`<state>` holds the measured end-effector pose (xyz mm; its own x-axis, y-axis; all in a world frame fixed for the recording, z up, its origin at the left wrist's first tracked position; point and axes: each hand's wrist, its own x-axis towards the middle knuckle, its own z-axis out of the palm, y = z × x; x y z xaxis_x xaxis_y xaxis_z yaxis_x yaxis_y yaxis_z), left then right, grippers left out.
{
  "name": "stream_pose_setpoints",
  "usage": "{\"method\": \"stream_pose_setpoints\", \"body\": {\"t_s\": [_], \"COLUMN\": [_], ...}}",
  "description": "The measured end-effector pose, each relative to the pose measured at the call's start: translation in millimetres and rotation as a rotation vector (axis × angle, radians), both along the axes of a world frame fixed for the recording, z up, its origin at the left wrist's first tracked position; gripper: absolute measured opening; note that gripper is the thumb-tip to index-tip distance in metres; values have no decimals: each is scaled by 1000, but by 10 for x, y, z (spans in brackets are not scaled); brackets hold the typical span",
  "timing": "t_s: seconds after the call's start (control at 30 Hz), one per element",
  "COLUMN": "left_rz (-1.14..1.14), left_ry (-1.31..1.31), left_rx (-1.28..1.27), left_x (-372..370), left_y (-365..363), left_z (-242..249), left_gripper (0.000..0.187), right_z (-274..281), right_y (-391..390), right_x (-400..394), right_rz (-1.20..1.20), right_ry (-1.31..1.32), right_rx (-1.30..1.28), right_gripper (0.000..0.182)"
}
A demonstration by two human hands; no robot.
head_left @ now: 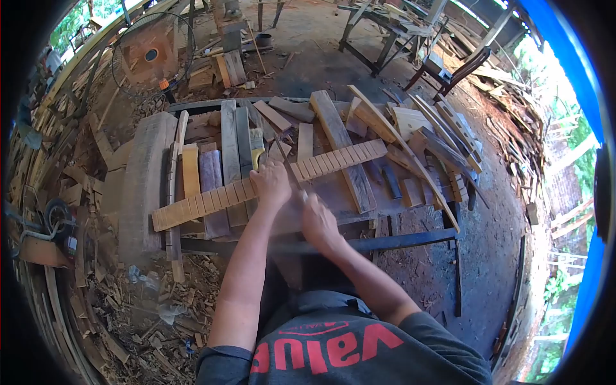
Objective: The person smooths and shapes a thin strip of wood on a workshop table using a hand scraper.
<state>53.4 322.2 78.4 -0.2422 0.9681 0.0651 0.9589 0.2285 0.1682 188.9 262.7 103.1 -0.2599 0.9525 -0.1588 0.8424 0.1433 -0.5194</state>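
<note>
A long wooden strip [212, 201] with evenly spaced cross grooves lies at a slant over other timber on the bench. My left hand [271, 182] is closed over its middle, pressing it down. Closed around the handle end of a thin dark file [292, 168], my right hand [319, 224] is just on the near side of the strip. The file's narrow blade crosses the strip right beside my left fingers and points away from me. Part of the strip is hidden under my left hand.
The bench carries a thick block [147, 173], a long plank [343, 151], a brush [256, 144] and several offcuts. A thin batten [410, 157] juts over the right front edge. Behind stand a fan [152, 55] and a chair [452, 70]. Scraps cover the floor at left.
</note>
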Motion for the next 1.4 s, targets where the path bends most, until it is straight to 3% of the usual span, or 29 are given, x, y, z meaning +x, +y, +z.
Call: {"method": "stream_pose_setpoints", "body": {"t_s": [0.13, 0.27, 0.37, 0.63, 0.77, 0.97, 1.1, 1.17, 1.37, 1.4], "left_rz": [31, 2, -35, -37, -22, -81, -94, -28, -75, -83], "left_ry": [-21, 14, 0, 9, -1, -14, -1, -16, -12, 0], "left_rx": [67, 62, 45, -2, -8, -70, -155, 19, -69, 55], "left_x": [-22, 5, -4, -9, -11, -34, -44, -60, -71, -80], "left_y": [50, -32, -44, -51, -23, -74, -26, 40, -71, -71], "left_z": [-83, 59, 59, 90, 54, 185, 98, -74, 211, 135], "left_gripper": [21, 20, 22, 23, 23, 26, 28, 30, 28, 18], "right_z": [-62, -63, -15, -84, -172, -211, -119, -141, -83, -85], "right_y": [406, -66, -319, -212, -261, -455, -43, 181, -160, -217], "right_x": [-308, -23, 78, 209, 392, 327, -2, -156, 84, 100], "right_rz": [-14, -18, -39, -31, 68, -37, -63, -65, -5, 2], "right_ry": [20, -6, -152, -21, 158, 48, 29, 30, -44, -55], "right_rx": [42, 79, -67, -34, 173, 62, 108, 133, 72, 64], "right_gripper": [14, 14, 13, 15, 24, 17, 14, 14, 11, 11]}}
